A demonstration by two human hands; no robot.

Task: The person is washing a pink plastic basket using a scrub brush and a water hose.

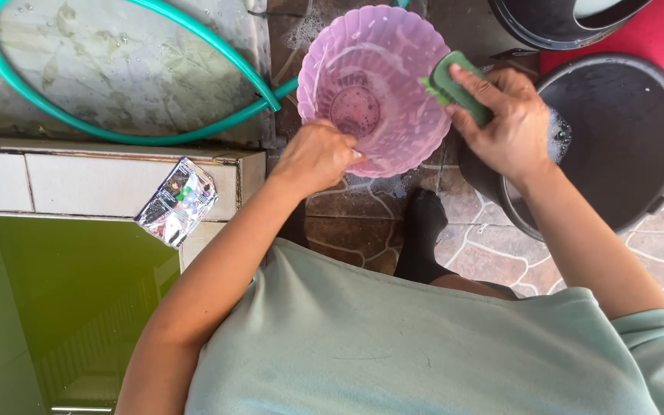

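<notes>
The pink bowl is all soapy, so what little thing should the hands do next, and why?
Probably slide the green sponge further round the rim. The right hand presses it on the right edge of the bowl, the left hand grips the near edge, and suds streak the inside, so the rest of the rim likely needs scrubbing.

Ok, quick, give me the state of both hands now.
Left hand: closed on the rim of the pink bowl.
Right hand: closed on a green sponge, pressed against the bowl's rim.
</notes>
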